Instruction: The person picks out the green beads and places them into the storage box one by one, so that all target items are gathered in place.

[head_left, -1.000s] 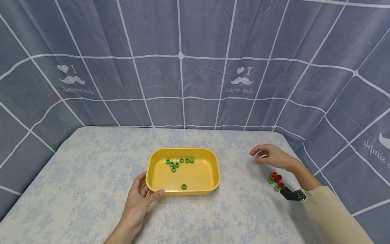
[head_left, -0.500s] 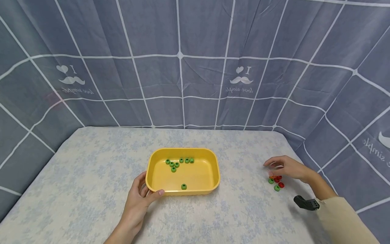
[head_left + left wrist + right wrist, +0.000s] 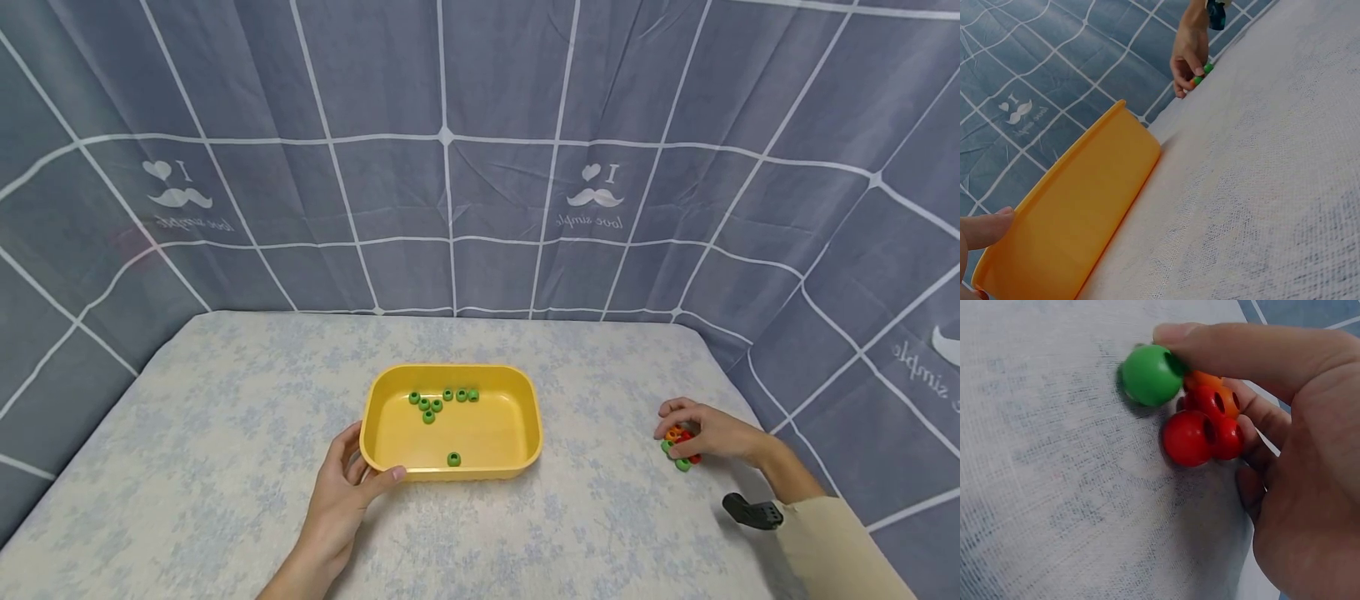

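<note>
A yellow tray (image 3: 450,367) sits mid-table with several green beads (image 3: 442,398) near its far wall and one green bead (image 3: 453,459) at its near wall. My left hand (image 3: 362,467) grips the tray's near-left corner, thumb (image 3: 982,228) against the tray wall (image 3: 1079,212). My right hand (image 3: 697,433) lies at the table's right side, fingers curled round a small cluster of beads (image 3: 678,446). Up close, one fingertip (image 3: 1172,334) touches a green bead (image 3: 1150,375); red beads (image 3: 1191,437) and an orange bead (image 3: 1225,394) sit against the curled fingers.
The table (image 3: 225,417) has a pale floral cloth; its right edge (image 3: 742,392) runs close behind the bead cluster. A blue-grey checked curtain (image 3: 450,167) hangs behind and on both sides. A black wrist mount (image 3: 750,510) sticks out at my right sleeve.
My right hand has come back from the middle right of the table, lowered onto the bead cluster and curled round it. The left hand and the tray have stayed put.
</note>
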`<state>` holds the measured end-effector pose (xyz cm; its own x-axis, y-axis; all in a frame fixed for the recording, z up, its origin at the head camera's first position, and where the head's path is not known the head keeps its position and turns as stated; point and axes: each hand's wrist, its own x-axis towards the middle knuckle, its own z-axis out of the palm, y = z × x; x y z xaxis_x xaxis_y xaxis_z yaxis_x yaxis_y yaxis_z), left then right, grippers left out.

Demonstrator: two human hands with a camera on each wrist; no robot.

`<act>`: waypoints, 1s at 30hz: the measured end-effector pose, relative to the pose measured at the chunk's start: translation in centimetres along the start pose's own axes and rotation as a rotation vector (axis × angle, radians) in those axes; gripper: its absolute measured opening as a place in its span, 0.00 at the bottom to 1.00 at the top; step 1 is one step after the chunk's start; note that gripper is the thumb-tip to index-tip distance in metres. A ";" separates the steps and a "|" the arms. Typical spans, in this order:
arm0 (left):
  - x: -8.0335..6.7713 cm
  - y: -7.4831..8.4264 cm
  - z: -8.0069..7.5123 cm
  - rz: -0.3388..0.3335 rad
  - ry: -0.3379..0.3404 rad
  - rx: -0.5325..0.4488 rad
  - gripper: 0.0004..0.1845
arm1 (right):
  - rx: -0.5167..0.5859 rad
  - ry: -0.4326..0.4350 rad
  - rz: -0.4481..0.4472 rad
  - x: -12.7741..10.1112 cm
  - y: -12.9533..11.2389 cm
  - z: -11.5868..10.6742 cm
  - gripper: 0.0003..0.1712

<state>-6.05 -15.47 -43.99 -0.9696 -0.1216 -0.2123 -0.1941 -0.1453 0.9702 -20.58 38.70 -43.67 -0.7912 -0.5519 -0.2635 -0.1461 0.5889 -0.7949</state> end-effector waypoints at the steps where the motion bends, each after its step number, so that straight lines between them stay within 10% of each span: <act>1: 0.0 0.0 0.0 -0.002 0.000 0.001 0.54 | -0.005 0.002 -0.012 0.1 0.1 0.1 0.12; 30: 0.0 0.2 0.1 -0.011 0.011 0.013 0.53 | -0.052 0.153 -0.002 2.5 -3.4 -0.1 0.13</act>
<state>-6.15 -15.37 -43.80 -0.9658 -0.1306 -0.2242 -0.2068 -0.1339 0.9692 -22.11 35.38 -41.63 -0.8715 -0.4589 -0.1729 -0.1748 0.6201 -0.7648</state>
